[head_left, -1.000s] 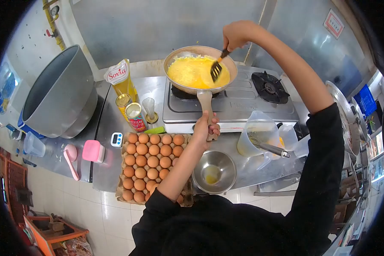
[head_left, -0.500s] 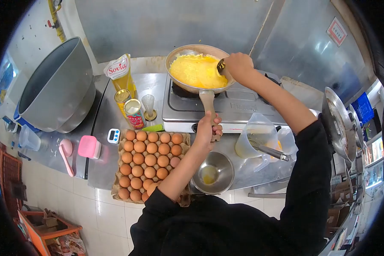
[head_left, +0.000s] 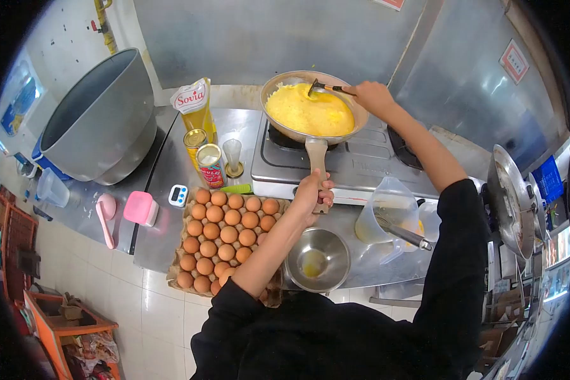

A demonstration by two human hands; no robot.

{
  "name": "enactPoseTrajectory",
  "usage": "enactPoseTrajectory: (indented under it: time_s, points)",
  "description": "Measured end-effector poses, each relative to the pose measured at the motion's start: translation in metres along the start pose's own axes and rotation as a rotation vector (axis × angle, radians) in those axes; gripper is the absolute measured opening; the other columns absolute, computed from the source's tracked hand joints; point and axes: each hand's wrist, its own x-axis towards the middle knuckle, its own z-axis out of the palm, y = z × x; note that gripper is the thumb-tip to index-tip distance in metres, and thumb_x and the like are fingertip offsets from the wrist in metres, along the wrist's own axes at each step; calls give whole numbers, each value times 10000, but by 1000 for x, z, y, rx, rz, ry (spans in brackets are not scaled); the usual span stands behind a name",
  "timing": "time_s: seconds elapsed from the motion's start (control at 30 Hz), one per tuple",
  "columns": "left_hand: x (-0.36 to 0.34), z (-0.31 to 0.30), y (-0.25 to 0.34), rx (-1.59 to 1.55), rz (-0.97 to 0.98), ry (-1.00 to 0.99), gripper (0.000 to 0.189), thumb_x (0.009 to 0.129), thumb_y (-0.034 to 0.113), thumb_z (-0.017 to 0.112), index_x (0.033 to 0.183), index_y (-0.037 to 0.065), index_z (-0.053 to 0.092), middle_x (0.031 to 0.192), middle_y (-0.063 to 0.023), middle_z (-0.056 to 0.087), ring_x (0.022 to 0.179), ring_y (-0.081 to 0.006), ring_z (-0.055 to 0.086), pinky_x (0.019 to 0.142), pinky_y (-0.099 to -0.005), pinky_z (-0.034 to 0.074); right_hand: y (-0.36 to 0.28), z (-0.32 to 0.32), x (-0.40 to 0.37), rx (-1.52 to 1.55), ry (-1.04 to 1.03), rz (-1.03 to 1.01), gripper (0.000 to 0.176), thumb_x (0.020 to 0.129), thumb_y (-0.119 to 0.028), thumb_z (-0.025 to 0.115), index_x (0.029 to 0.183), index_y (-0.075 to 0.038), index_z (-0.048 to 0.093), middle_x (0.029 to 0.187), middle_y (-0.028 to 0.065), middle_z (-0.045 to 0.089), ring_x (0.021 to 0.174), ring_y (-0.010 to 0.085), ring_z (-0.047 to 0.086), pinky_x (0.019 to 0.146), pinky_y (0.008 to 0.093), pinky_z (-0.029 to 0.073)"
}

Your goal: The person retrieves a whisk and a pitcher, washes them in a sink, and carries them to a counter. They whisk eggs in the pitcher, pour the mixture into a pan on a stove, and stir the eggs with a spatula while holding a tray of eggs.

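My left hand [head_left: 311, 195] is wrapped round the handle [head_left: 316, 155] of a frying pan [head_left: 360, 115] on the gas stove [head_left: 354, 168]. A yellow layer of egg [head_left: 307, 113] covers the pan's floor, glossy and wet in places. My right hand [head_left: 373, 99] grips the handle of a spatula [head_left: 331, 87] from the right side. The spatula's dark head touches the egg near the pan's far edge. Below my left hand stands a steel bowl [head_left: 332, 250] with a little yellow liquid at its bottom.
A tray of eggs [head_left: 225, 234] lies left of my left forearm. Behind it are cans [head_left: 210, 166], an oil pouch [head_left: 196, 111] and a timer [head_left: 178, 196]. A plastic jug [head_left: 377, 218] with a whisk [head_left: 411, 237] stands right. A large grey pot [head_left: 101, 120] is far left.
My right hand has moved the spatula from the pan's right side toward its far middle, over the egg. My left hand keeps hold of the handle. The whole view has shifted slightly.
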Motion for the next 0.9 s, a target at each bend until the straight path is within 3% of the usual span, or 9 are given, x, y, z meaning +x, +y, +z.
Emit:
enactPoseTrajectory:
  time_s: [0.1,0.17,0.23,0.33,0.43,0.67,0.77,0.83,0.9]
  points:
    - [0,1,4,20,4,-8,247,879,304,323,921,66,376,641,16,374,460,-47,281,389,-165,278,33,-9,21,135,53,-106,305,735,-177,482,1031,-189,552,774,142,583,632,223,588,533,331,477]
    - [1,0,4,27,-2,-11,247,880,307,321,922,70,376,641,18,373,461,-46,280,389,-163,278,66,-8,34,224,283,-391,318,766,-245,469,1075,-196,524,722,119,578,550,187,561,453,310,447]
    - [4,-4,3,1,-4,-37,253,881,316,312,921,73,374,633,23,365,459,-43,279,388,-162,275,53,-103,15,510,-548,71,310,795,-288,452,1086,-201,515,625,52,523,444,113,461,356,250,358]
    - [11,-12,4,-51,-51,-72,259,883,323,294,897,78,375,633,9,381,452,-59,303,395,-191,309,66,-131,0,633,-863,179,338,838,-316,377,1160,-240,446,501,-40,366,363,37,307,303,179,234]
    - [7,-11,4,-40,-71,-63,270,883,338,284,895,83,370,626,9,379,449,-55,297,394,-189,304,47,-127,-19,726,-1128,136,366,857,-325,335,1209,-235,378,498,-52,336,364,33,285,308,169,203]
    - [1,-5,12,38,-99,-5,269,878,359,283,882,99,350,618,21,350,454,-60,268,399,-189,274,-31,-76,-25,882,-943,143,367,877,-287,260,1224,-202,342,501,-40,326,354,43,291,303,175,242]
    - [0,-6,11,19,-150,-5,274,875,372,279,869,105,338,613,21,347,453,-66,272,401,-195,277,-59,-57,-15,887,-849,92,389,876,-269,228,1195,-95,367,478,-5,371,325,80,340,307,223,299]
    - [2,-7,9,23,-153,-3,281,872,381,272,865,106,329,610,21,346,454,-70,279,402,-197,281,-73,-37,0,594,-724,-195,159,632,-75,463,561,11,576,473,127,497,414,162,493,358,309,363]
    - [2,-6,9,61,-147,-1,283,873,382,267,866,105,326,607,20,344,455,-71,281,403,-198,284,-92,-37,14,364,-599,-479,158,499,-36,526,346,-11,496,462,161,517,458,186,536,403,336,393]
